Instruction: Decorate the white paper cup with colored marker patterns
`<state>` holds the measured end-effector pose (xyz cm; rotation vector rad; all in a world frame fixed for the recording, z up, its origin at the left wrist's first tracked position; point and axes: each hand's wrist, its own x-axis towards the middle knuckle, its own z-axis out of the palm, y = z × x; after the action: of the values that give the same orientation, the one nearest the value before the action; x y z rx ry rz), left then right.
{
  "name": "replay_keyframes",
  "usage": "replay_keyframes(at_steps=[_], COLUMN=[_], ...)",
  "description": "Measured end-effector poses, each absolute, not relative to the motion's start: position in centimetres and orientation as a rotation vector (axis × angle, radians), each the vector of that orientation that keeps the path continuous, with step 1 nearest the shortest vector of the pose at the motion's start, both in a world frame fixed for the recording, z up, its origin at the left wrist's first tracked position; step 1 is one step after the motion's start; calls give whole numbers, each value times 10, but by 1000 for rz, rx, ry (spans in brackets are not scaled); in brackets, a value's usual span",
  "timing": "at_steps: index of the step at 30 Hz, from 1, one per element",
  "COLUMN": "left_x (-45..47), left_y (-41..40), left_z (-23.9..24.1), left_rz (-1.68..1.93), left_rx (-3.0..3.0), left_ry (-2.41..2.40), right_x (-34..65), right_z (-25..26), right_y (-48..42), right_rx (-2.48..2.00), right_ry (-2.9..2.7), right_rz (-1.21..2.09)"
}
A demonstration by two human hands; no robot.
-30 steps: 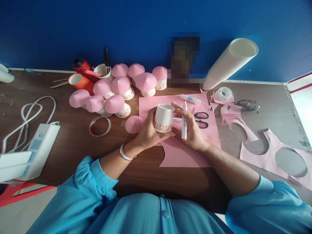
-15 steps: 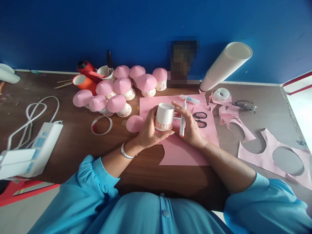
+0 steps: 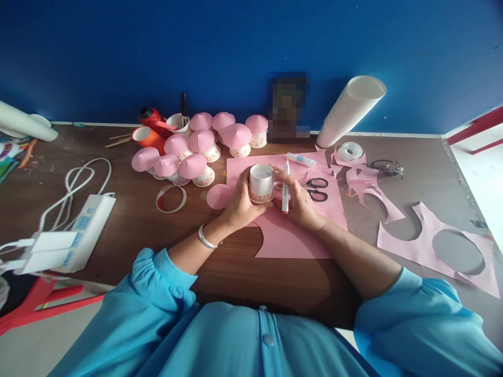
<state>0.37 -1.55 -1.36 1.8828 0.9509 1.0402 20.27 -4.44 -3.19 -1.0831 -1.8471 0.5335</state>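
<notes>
My left hand [image 3: 241, 207] is wrapped round a white paper cup [image 3: 261, 180] held upside down, its base facing up. A band of orange-red drawn shapes runs along the cup's lower edge. My right hand [image 3: 298, 201] grips a white marker [image 3: 285, 191] with a red end pointing down toward me. Fingertips of the right hand reach to the cup's right side. Beneath both hands lies a pink paper sheet [image 3: 294, 241]. Black-handled scissors [image 3: 316, 189] rest on it, partly hidden by my right hand. A pink paper disc [image 3: 219, 197] lies beside my left hand.
Several decorated cups with pink cone tops [image 3: 192, 166] stand at the back left. A tape ring [image 3: 171, 199] and power strip [image 3: 90, 230] lie left. A tall cup stack [image 3: 349, 112] leans at the wall; a tape roll [image 3: 350, 151], glasses [image 3: 387, 167] and paper scraps [image 3: 428, 235] lie right.
The view has shifted slightly. The cup has tilted a little, showing more of its base, and my right hand has come closer to it. Both hands keep their holds.
</notes>
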Motion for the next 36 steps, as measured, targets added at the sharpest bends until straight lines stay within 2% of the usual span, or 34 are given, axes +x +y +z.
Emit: replay_keyframes(at_steps=[11, 23, 29, 36], left_x=[-1, -37, -74, -87], left_y=[-21, -36, -48, -36], left_z=[2, -9, 1, 9], left_rz=[907, 882, 845, 1021], left_rx=[1946, 2128, 1939, 1821], left_ry=[998, 1067, 1136, 1217], right_x=[202, 202, 205, 207], right_z=[-28, -26, -23, -17], right_y=[-45, -49, -49, -49], right_rx=[-1131, -1101, -1179, -1181], right_ry=[-1884, -1789, -1708, -1707], right_rz=[492, 388, 434, 353])
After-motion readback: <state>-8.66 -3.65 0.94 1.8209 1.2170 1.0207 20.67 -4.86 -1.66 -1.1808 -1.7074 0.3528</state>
